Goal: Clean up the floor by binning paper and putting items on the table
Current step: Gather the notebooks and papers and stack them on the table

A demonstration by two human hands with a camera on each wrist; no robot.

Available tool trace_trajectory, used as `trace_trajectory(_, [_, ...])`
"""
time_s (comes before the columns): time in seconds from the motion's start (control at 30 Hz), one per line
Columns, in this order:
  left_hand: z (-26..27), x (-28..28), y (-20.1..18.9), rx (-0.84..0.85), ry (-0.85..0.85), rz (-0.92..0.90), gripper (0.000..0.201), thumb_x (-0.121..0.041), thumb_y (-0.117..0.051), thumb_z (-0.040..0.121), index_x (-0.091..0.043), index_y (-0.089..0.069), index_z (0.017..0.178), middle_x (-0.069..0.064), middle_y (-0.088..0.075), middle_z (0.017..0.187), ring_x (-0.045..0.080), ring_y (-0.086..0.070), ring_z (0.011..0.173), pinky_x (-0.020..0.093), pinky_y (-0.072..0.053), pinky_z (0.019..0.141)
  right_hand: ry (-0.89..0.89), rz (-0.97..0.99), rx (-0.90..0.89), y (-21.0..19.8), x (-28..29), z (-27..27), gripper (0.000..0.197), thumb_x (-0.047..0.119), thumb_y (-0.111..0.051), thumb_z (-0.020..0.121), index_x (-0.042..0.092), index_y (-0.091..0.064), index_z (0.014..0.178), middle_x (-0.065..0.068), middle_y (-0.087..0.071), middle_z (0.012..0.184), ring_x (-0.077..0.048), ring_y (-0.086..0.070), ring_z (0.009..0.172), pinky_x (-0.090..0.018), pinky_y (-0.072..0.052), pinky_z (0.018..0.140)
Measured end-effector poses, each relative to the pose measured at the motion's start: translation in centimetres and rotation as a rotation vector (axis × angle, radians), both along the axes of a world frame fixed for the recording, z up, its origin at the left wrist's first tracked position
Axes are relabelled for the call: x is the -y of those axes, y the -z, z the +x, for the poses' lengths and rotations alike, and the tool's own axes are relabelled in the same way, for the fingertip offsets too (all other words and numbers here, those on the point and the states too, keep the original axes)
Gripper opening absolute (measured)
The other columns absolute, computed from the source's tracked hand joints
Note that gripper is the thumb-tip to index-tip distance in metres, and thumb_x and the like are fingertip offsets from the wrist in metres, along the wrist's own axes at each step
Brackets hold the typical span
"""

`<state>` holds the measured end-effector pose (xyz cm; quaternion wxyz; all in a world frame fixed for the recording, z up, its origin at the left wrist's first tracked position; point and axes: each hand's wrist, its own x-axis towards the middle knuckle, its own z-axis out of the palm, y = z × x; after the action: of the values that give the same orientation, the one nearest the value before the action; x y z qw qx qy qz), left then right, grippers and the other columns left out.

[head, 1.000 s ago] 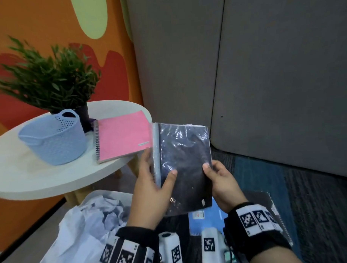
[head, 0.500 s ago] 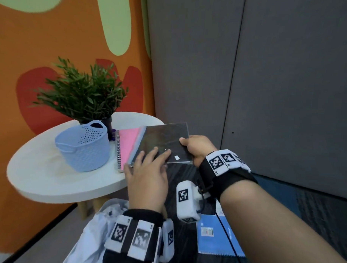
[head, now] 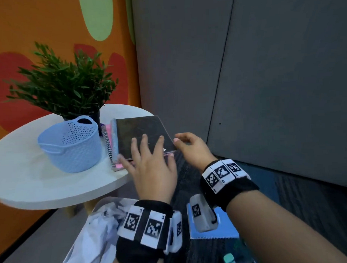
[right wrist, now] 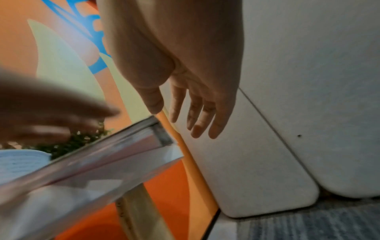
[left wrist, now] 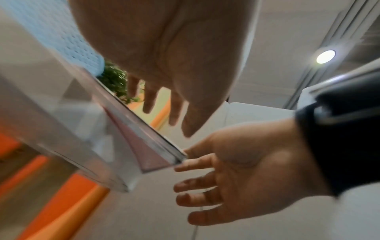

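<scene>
A black notebook [head: 141, 132] lies flat on a pink spiral notebook [head: 108, 133] at the right edge of the round white table [head: 33, 185]. My left hand [head: 147, 152] hovers over the black notebook's near edge with its fingers spread and straight; the left wrist view shows a gap beneath the palm. My right hand [head: 187, 144] is just right of the notebook's near corner [right wrist: 158, 134], fingers relaxed and holding nothing. Its fingertips [left wrist: 185, 164] are close to that corner; whether they touch it I cannot tell.
A pale blue basket [head: 71, 146] and a potted plant [head: 65, 90] stand on the table left of the notebooks. Below the table, a bin lined with a white bag [head: 97, 228] holds crumpled paper. A blue notebook [head: 225, 228] lies on the dark carpet. Grey wall panels [head: 265, 88] stand behind.
Both hands carried the black notebook up to the table and laid it on the pink notebook. They have let go and are drawing back, open.
</scene>
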<state>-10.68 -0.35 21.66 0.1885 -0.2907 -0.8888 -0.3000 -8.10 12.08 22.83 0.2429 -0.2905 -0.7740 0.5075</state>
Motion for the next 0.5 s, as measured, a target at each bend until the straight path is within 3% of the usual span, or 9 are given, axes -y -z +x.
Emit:
trace_trajectory(0.03, [0.8,-0.5,-0.2,-0.030,0.084,0.053,0.038,-0.034,-0.052,0.088,-0.033,-0.052,0.127,0.001,-0.042,0.145,0.024,-0.026,0.140,0.051,0.004,0.113,0.050,0.005,0.022,0.0,-0.3,0.7,0.025,0.023,-0.058,0.091,0.013,-0.064,0.114,0.002,-0.064,0.101,-0.008,-0.058,0.095,-0.020,-0.043,0.086])
trace_trajectory(0.1, [2.1,-1.9,0.4,-0.025,0.283,0.115,0.030,-0.026,-0.054,0.086,-0.029,-0.058,0.115,-0.002,-0.051,0.132,0.022,-0.041,0.128,0.047,-0.018,0.115,0.118,-0.017,0.065,0.7,-1.3,2.1,0.017,0.018,-0.059,0.088,0.014,-0.066,0.103,0.001,-0.066,0.091,-0.013,-0.061,0.085,-0.022,-0.048,0.078])
trace_trajectory(0.17, [2.7,-3.4,2.3,0.167,0.437,0.082,0.030,-0.021,-0.052,0.086,-0.024,-0.058,0.115,-0.002,-0.052,0.126,0.021,-0.046,0.118,0.038,-0.036,0.104,0.182,-0.025,0.135,2.1,-2.1,3.5,0.011,0.013,-0.061,0.085,0.016,-0.066,0.094,-0.001,-0.065,0.085,-0.016,-0.061,0.081,-0.026,-0.051,0.078])
trace_trajectory(0.23, [2.7,-5.1,5.4,0.450,0.484,0.024,0.032,-0.018,-0.052,0.088,-0.022,-0.054,0.120,0.001,-0.048,0.128,0.023,-0.044,0.119,0.036,-0.038,0.099,0.221,-0.026,0.225,4.8,-2.9,5.1,0.011,0.012,-0.061,0.083,0.020,-0.066,0.089,-0.003,-0.067,0.088,-0.019,-0.064,0.086,-0.033,-0.053,0.086])
trace_trajectory(0.3, [2.6,-7.1,9.1,0.649,0.446,-0.066,0.037,-0.019,-0.053,0.089,-0.021,-0.049,0.125,0.005,-0.045,0.131,0.026,-0.045,0.120,0.037,-0.040,0.099,0.204,-0.016,0.330,8.3,-3.9,6.6,0.011,0.013,-0.061,0.085,0.019,-0.067,0.093,-0.004,-0.069,0.097,-0.020,-0.064,0.095,-0.033,-0.051,0.090])
trace_trajectory(0.4, [2.7,-9.8,15.1,0.833,0.399,-0.215,0.044,-0.021,-0.055,0.090,-0.017,-0.044,0.133,0.010,-0.042,0.137,0.030,-0.048,0.120,0.038,-0.042,0.097,0.209,-0.039,0.434,13.6,-5.5,9.2,0.016,0.017,-0.059,0.088,0.017,-0.067,0.102,-0.003,-0.067,0.109,-0.022,-0.061,0.104,-0.030,-0.047,0.088])
trace_trajectory(0.5, [3.2,-11.6,21.7,0.933,0.313,-0.372,0.053,-0.020,-0.058,0.087,-0.008,-0.042,0.136,0.017,-0.045,0.139,0.033,-0.047,0.124,0.035,-0.041,0.100,0.214,-0.097,0.504,18.2,-6.5,12.3,0.019,0.015,-0.057,0.090,0.014,-0.066,0.106,-0.006,-0.065,0.115,-0.025,-0.060,0.104,-0.024,-0.041,0.079])
